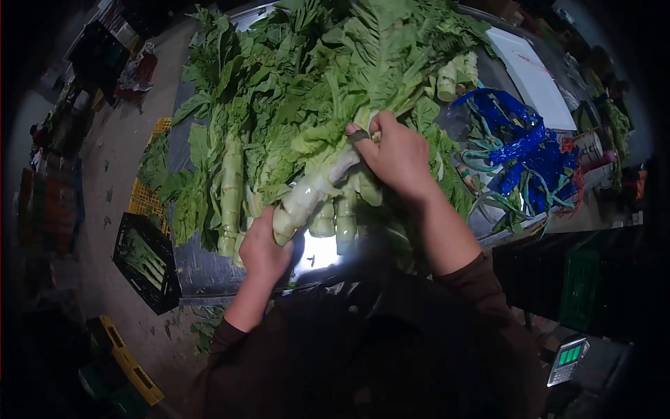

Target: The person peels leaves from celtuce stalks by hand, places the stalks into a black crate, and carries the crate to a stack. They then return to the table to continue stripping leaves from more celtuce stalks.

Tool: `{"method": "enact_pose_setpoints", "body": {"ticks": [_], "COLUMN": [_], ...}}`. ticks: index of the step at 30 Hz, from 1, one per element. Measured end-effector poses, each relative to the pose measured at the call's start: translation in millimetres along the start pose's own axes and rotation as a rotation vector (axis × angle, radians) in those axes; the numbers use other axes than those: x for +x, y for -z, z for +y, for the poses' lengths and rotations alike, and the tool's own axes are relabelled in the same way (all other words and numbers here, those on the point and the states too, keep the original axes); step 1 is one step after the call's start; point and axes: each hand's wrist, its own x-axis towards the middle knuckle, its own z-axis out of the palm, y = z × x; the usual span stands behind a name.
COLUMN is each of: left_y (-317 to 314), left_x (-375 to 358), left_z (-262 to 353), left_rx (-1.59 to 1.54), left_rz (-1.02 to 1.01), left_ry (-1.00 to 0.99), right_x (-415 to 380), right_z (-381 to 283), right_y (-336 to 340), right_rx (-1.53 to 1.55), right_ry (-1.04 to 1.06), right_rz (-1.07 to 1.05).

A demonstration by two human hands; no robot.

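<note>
A stalk of celtuce (304, 198) lies slanted between my hands, pale thick stem toward me and leafy top away. My left hand (265, 248) is closed around the cut lower end. Farther up, my right hand (398, 153) is closed at the leafy part, its thumb against a small dark leaf piece. Exactly which leaves its fingers grip is hidden. Beneath lie more celtuce stems (346, 222), and another celtuce stem (231, 194) rests to the left. A large heap of green leaves (286, 91) spreads over the metal table (209, 276).
Blue plastic straps (520, 136) and tangled ties lie at the table's right, near a white board (534, 77). A black crate (147, 262) with celtuce and a yellow crate (144, 195) stand on the left floor. A lit scale display (569, 355) is at lower right.
</note>
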Motion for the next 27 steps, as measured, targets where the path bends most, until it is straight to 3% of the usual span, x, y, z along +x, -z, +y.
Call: {"method": "enact_pose_setpoints", "body": {"ticks": [1, 3, 5, 9, 13, 16, 18, 19, 21, 23, 25, 27], "left_y": [-3, -8, -11, -9, -12, -15, -15, -15, -14, -15, -19, -31], "left_x": [-2, -2, -2, -4, -7, -6, -6, -7, -10, -11, -10, -17], "left_z": [-3, -9, -13, -13, -13, -13, -11, -10, -10, -11, -3, -16], "left_rx": [0.071, 0.133, 0.206, 0.217, 0.205, 0.202, 0.195, 0.197, 0.202, 0.169, 0.161, 0.149], "left_rz": [0.041, 0.080, 0.173, 0.149, 0.111, 0.100, 0.089, 0.066, 0.036, -0.017, -0.054, -0.091], "left_ry": [-0.059, -0.135, -0.237, -0.280, -0.204, -0.210, -0.220, -0.208, -0.200, -0.164, -0.127, -0.091], "right_x": [3, 4, 5, 6, 4, 3, 8, 8, 6, 6, 2, -16], "right_z": [-3, -5, -5, 0, -9, -1, 2, 0, -10, -23, -44, -67], "right_y": [2, -5, -9, -21, -19, -36, -57, -61, -69, -70, -66, -73], "right_rx": [-0.162, -0.188, -0.199, -0.164, -0.162, -0.210, -0.212, -0.210, -0.238, -0.194, -0.007, 0.184], "right_ry": [-0.041, -0.046, -0.041, 0.031, -0.044, 0.045, 0.310, 0.304, 0.524, 0.526, 0.522, 0.576], "right_rz": [0.001, 0.048, -0.074, -0.143, -0.173, -0.177, -0.013, -0.011, 0.004, -0.007, -0.327, -0.456]}}
